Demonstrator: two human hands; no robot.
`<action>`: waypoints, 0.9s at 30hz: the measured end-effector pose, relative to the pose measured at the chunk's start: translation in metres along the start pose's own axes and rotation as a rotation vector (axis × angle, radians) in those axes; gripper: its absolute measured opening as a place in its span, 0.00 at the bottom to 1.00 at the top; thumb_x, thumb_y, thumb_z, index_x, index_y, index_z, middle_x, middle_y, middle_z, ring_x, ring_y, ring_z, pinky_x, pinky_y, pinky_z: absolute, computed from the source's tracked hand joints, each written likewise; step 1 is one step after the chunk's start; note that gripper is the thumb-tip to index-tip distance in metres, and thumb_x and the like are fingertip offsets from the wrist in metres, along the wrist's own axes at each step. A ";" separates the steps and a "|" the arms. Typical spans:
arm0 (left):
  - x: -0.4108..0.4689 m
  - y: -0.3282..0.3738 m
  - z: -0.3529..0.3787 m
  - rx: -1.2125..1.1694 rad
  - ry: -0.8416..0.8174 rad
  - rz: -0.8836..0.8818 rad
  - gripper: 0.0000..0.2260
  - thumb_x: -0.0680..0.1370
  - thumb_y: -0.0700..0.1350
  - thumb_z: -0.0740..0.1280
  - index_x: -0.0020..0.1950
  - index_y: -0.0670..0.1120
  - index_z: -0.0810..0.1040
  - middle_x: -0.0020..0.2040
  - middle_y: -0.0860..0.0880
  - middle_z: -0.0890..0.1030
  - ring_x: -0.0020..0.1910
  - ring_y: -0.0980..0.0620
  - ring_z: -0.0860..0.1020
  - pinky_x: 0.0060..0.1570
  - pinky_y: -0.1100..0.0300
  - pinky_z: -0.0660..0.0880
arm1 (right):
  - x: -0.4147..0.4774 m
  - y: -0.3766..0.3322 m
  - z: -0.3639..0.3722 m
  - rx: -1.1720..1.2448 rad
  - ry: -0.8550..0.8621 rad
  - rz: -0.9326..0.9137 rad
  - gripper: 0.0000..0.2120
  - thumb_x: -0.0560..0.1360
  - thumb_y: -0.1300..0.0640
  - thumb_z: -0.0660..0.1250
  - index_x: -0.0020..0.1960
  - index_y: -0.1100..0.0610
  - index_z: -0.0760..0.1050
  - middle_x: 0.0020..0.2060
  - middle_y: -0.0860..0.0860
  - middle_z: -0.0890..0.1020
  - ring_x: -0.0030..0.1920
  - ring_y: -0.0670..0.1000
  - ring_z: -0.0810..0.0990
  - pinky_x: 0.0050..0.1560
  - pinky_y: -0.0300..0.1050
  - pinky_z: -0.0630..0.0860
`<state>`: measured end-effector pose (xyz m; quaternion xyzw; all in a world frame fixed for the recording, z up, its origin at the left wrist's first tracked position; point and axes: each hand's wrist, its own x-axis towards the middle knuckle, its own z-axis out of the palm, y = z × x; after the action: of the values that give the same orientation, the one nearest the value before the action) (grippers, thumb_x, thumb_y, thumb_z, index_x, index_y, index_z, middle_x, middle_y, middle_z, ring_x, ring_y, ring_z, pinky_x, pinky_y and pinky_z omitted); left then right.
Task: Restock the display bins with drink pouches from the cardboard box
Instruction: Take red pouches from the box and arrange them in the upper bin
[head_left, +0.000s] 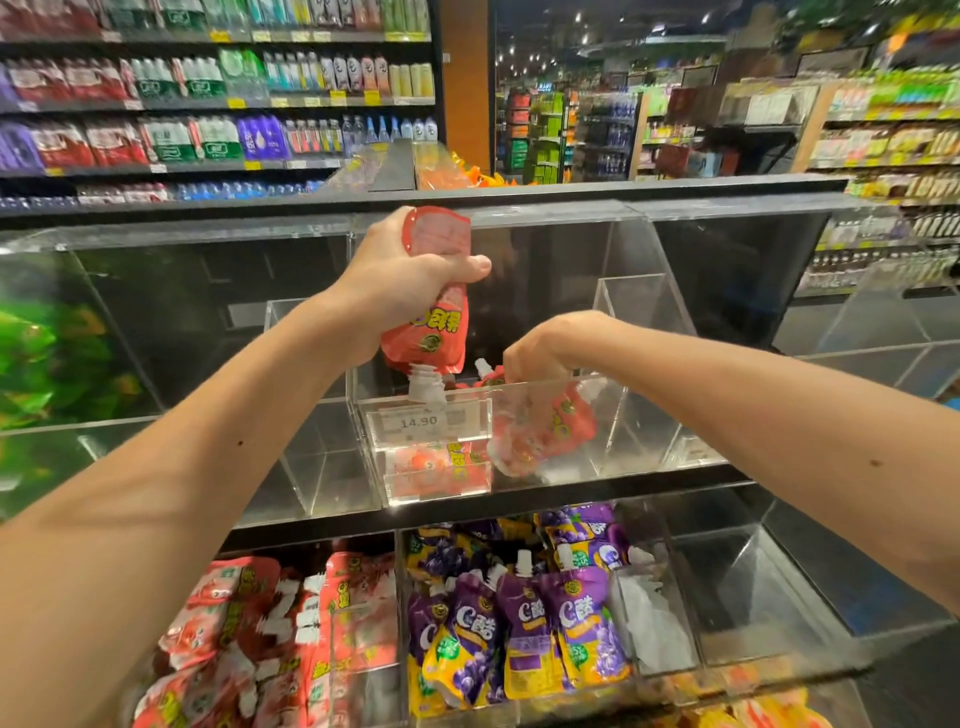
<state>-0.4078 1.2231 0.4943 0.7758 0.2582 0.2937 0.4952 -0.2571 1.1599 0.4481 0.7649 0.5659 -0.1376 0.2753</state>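
Now grips red drink pouch (434, 332) spout-down in left hand (405, 270) over clear acrylic bin (631, 415); reaches right hand (550, 343) into it onto second pouch (545, 431), hold unclear.

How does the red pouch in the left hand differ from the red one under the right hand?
The red drink pouch in the left hand hangs over the clear acrylic bin, white spout down; the red drink pouch under the right hand leans inside the bin, spout up. The first is squeezed mid-body; the second looks unsqueezed. Same red design.
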 end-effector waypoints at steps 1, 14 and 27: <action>0.000 0.000 0.000 0.007 -0.001 -0.002 0.21 0.72 0.50 0.77 0.62 0.51 0.74 0.51 0.51 0.82 0.50 0.50 0.82 0.52 0.49 0.80 | 0.002 0.001 0.004 0.007 0.003 0.012 0.21 0.76 0.47 0.72 0.64 0.57 0.77 0.42 0.44 0.76 0.39 0.49 0.77 0.34 0.41 0.74; 0.006 0.002 0.010 0.010 -0.031 -0.043 0.18 0.72 0.52 0.77 0.58 0.54 0.75 0.51 0.50 0.82 0.51 0.48 0.82 0.54 0.48 0.79 | 0.003 0.023 0.014 0.228 0.124 -0.022 0.18 0.69 0.44 0.77 0.51 0.55 0.86 0.40 0.52 0.82 0.38 0.49 0.77 0.44 0.45 0.79; 0.014 0.001 0.010 -0.011 -0.065 -0.052 0.16 0.72 0.51 0.77 0.55 0.54 0.75 0.52 0.48 0.83 0.51 0.47 0.83 0.54 0.46 0.80 | 0.018 0.020 0.023 0.118 0.009 0.080 0.17 0.71 0.44 0.76 0.53 0.54 0.82 0.43 0.49 0.85 0.42 0.51 0.85 0.36 0.41 0.77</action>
<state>-0.3908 1.2257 0.4946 0.7753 0.2606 0.2566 0.5150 -0.2300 1.1566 0.4254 0.8024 0.5270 -0.1561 0.2323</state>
